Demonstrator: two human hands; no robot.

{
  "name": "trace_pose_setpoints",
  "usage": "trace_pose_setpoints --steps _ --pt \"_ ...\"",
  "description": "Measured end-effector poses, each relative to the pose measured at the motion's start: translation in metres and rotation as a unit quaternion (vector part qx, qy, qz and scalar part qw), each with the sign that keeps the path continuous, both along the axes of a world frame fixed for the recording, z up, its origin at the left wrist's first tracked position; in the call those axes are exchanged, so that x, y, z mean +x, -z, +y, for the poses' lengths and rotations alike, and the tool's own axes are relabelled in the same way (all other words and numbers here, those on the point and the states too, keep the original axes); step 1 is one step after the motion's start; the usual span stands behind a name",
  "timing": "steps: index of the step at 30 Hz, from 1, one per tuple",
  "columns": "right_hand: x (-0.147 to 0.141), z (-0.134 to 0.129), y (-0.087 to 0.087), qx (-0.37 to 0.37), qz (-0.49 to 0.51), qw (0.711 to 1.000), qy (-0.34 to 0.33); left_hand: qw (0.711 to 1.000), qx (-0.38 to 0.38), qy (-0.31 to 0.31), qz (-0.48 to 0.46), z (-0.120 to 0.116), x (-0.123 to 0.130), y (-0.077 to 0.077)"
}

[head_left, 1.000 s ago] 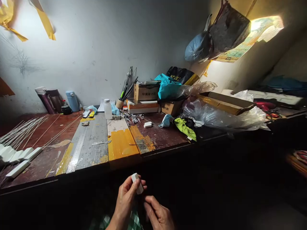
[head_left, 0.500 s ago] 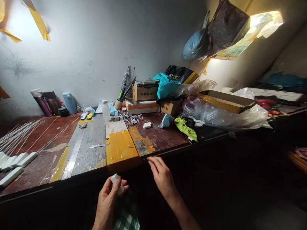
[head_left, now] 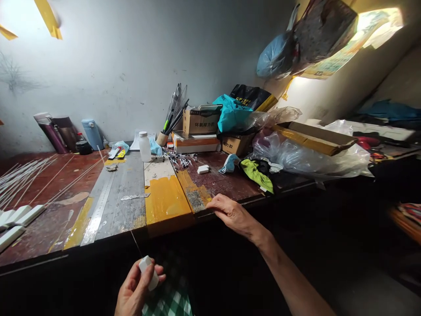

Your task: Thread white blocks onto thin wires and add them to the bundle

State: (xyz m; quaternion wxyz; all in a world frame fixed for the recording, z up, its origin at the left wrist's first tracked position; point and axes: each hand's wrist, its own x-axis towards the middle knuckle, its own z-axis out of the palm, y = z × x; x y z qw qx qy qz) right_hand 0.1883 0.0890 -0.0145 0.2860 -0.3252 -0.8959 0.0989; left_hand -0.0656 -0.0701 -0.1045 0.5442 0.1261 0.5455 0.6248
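Low in front of the bench, my left hand [head_left: 136, 285] is closed around a small white bottle-like piece [head_left: 149, 272] with a translucent lower part. A thin dark wire or needle [head_left: 136, 243] stands out from its top, towards the bench edge. My right hand [head_left: 235, 215] is at the bench's front edge, fingertips pinched together over the taped patch [head_left: 197, 199]. Whatever lies between those fingertips is too small or hidden. Left of it are an orange-taped board [head_left: 167, 199] and a short metal strip [head_left: 135, 196].
A steel ruler [head_left: 98, 210] lies on the grey board. White blocks [head_left: 13, 237] and thin rods [head_left: 28, 177] sit at left. Behind stand a white bottle [head_left: 144, 147], flasks [head_left: 92, 134] and cardboard boxes [head_left: 200, 120]. A white block [head_left: 203, 169] and a face mask [head_left: 229, 163] lie farther right.
My right hand has moved up onto the bench edge, and its fingers have pinched. The thin dark rod seen there earlier no longer shows. My left hand has lowered slightly, leftward, with the white piece.
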Motion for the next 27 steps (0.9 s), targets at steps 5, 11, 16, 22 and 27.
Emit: trace_pose_setpoints --steps 5,11,16,22,27 --pt "0.000 -0.003 -0.009 0.053 -0.106 0.992 0.049 1.000 0.007 0.006 0.008 -0.003 0.007 0.002" --pt "-0.030 0.011 -0.009 0.085 -0.115 0.988 0.055 1.000 0.016 0.007 0.005 -0.004 0.006 0.008" --pt "-0.058 0.011 -0.007 0.072 -0.105 0.992 0.016 1.000 0.007 -0.007 -0.002 -0.006 0.000 0.009" --pt "-0.091 -0.001 0.002 0.051 -0.061 0.997 -0.012 1.000 0.023 -0.021 -0.002 -0.009 -0.005 0.012" --pt "-0.073 -0.006 0.004 -0.020 0.062 0.998 -0.019 0.999 0.023 -0.043 -0.013 -0.012 -0.013 0.013"
